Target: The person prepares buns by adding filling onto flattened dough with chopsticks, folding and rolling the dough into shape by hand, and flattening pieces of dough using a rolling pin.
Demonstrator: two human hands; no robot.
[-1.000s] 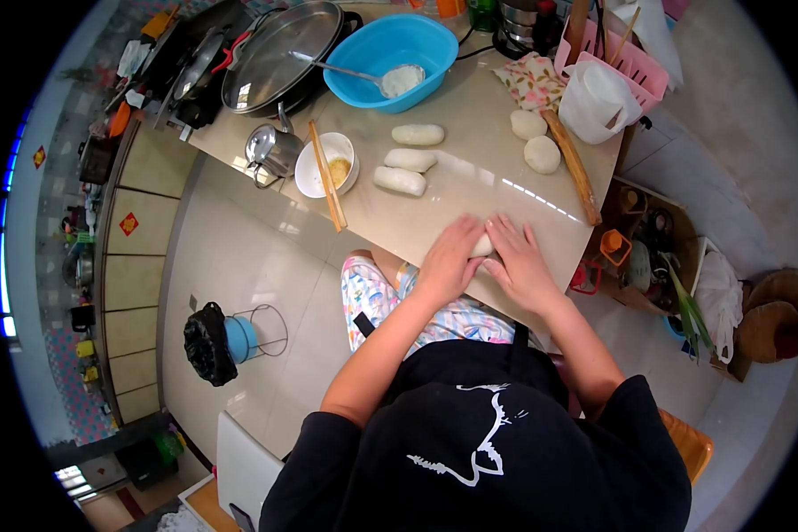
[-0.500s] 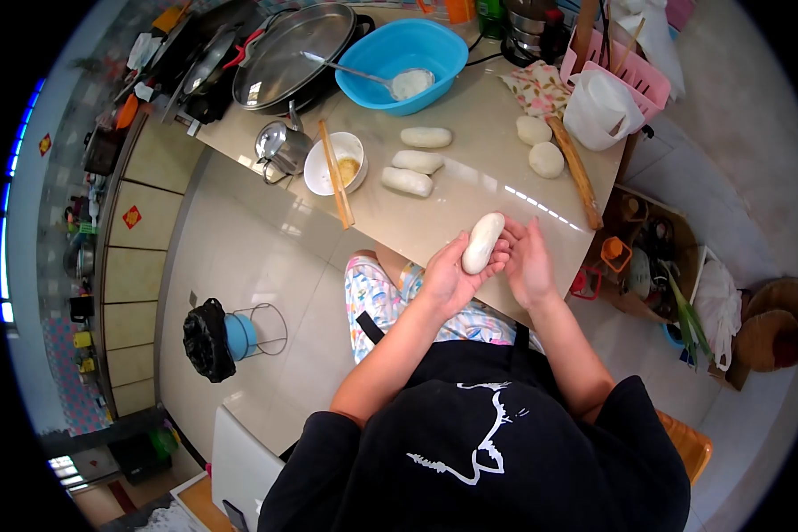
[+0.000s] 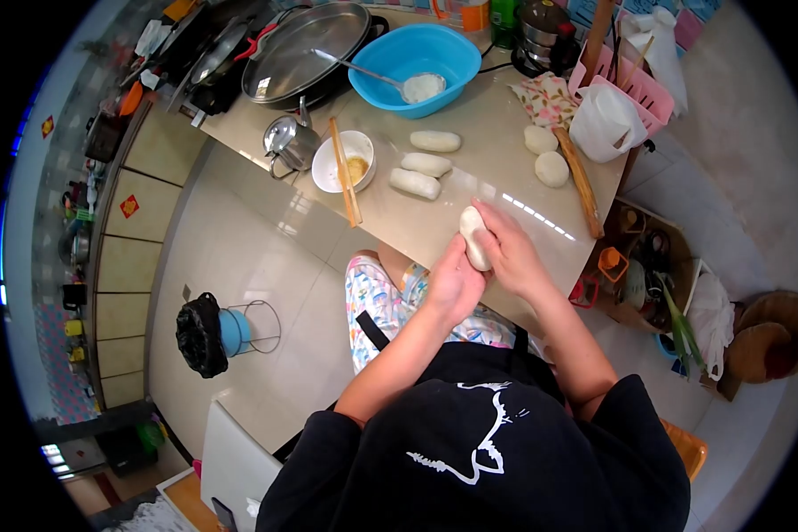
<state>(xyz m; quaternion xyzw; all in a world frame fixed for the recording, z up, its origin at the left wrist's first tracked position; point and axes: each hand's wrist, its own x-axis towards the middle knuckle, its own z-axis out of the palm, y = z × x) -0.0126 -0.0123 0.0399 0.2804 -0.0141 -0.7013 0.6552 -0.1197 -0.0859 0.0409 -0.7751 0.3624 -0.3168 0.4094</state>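
Note:
An oblong piece of white dough [image 3: 474,238] is held upright between my hands, above the table's front edge. My left hand [image 3: 455,282] is wrapped round its lower left side. Against its right side presses my right hand [image 3: 506,248], fingers together. Three dough rolls lie beyond them: a far one [image 3: 435,141], a middle one [image 3: 426,165] and a near one [image 3: 415,183]. Two round dough pieces, one [image 3: 541,139] behind the other [image 3: 551,168], sit beside a wooden rolling pin [image 3: 578,182].
A white bowl [image 3: 328,168] with chopsticks [image 3: 344,173] across it stands left, near a metal pot [image 3: 291,144]. Behind are a blue basin [image 3: 457,64] with a ladle and a lidded pan [image 3: 306,53]. A pink basket [image 3: 652,106] stands back right.
The dough was first under my hands at the table, then raised on my left hand with my right hand apart. Now both hands close round it. The view has shifted slightly.

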